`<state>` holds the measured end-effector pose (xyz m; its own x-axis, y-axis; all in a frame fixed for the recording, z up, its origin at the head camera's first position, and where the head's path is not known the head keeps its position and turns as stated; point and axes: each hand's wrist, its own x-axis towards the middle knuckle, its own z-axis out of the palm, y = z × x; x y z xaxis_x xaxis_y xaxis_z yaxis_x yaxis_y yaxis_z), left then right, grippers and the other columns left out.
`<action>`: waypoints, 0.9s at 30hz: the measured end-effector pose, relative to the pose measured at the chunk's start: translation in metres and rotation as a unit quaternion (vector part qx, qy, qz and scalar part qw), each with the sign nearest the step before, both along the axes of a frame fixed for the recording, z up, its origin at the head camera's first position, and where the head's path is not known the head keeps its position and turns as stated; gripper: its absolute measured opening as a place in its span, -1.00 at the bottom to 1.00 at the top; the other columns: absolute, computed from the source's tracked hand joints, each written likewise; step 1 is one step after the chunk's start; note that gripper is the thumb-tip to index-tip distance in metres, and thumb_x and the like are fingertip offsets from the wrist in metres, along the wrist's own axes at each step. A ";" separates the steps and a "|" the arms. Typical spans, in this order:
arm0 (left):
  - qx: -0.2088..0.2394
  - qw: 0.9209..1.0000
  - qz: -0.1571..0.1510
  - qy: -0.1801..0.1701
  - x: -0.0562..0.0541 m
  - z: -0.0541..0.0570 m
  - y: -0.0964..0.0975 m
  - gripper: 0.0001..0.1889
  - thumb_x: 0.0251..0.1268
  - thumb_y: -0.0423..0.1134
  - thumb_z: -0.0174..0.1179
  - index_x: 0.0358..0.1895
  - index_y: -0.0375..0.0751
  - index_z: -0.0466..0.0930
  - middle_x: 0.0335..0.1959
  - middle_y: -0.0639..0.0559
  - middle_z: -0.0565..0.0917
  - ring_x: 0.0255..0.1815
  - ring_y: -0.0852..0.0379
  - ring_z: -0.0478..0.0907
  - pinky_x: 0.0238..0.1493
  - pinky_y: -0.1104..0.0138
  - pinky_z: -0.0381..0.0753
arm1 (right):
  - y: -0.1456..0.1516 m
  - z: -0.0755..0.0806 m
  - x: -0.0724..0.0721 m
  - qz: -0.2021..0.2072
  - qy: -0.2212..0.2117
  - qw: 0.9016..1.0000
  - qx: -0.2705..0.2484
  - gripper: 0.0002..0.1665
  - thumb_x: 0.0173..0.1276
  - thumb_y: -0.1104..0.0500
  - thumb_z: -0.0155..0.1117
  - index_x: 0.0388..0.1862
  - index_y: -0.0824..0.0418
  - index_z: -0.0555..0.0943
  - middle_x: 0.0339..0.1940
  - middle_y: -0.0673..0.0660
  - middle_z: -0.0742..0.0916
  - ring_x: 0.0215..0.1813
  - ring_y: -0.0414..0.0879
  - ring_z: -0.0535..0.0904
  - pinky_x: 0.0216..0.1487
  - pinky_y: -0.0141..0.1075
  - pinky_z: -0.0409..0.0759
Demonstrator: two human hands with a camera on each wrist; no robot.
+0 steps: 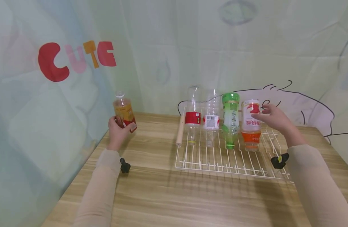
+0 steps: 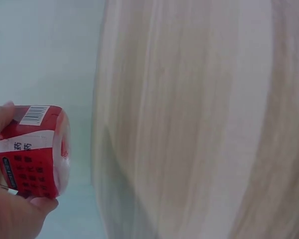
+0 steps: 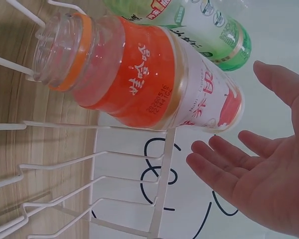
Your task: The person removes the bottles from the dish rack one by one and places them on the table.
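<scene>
My left hand (image 1: 118, 134) grips the lower part of a plastic bottle (image 1: 124, 110) with a red and yellow label. The bottle is whitish at its top and leans a little. In the left wrist view, the bottom end of this bottle (image 2: 37, 154) shows a barcode between my thumb and fingers. My right hand (image 1: 276, 118) has its fingers spread beside an upside-down bottle (image 1: 251, 123) with a white and orange label. In the right wrist view, a gap shows between my fingertips (image 3: 197, 149) and that bottle.
A white wire rack (image 1: 219, 168) stands on the wooden table (image 1: 151, 189). Upside down in it are a green bottle (image 1: 230, 119) and two clear bottles, one with a red label (image 1: 192, 118). A wooden rod (image 1: 180, 130) lines its left side. Printed cloth (image 1: 151, 56) hangs behind.
</scene>
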<state>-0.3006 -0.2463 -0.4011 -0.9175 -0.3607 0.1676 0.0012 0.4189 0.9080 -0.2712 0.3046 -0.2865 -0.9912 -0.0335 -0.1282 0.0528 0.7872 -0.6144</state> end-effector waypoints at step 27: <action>-0.010 0.999 0.051 -0.012 -0.001 -0.025 -0.020 -0.09 0.10 -0.19 0.41 0.34 -0.41 -0.05 0.34 -0.39 0.14 0.41 -0.22 0.13 0.45 0.06 0.13 | 0.002 -0.015 -0.007 0.004 -0.054 0.999 -0.006 0.23 0.33 -0.31 0.13 0.51 0.44 -0.25 0.37 0.60 0.21 0.31 0.47 0.21 0.25 0.26 0.33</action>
<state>-0.3012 -0.2662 -0.4262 -0.8802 -0.4492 0.1534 -0.0646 0.4336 0.8988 -0.2783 0.3062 -0.3020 -0.9713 -0.0440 -0.2336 0.1126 0.7806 -0.6148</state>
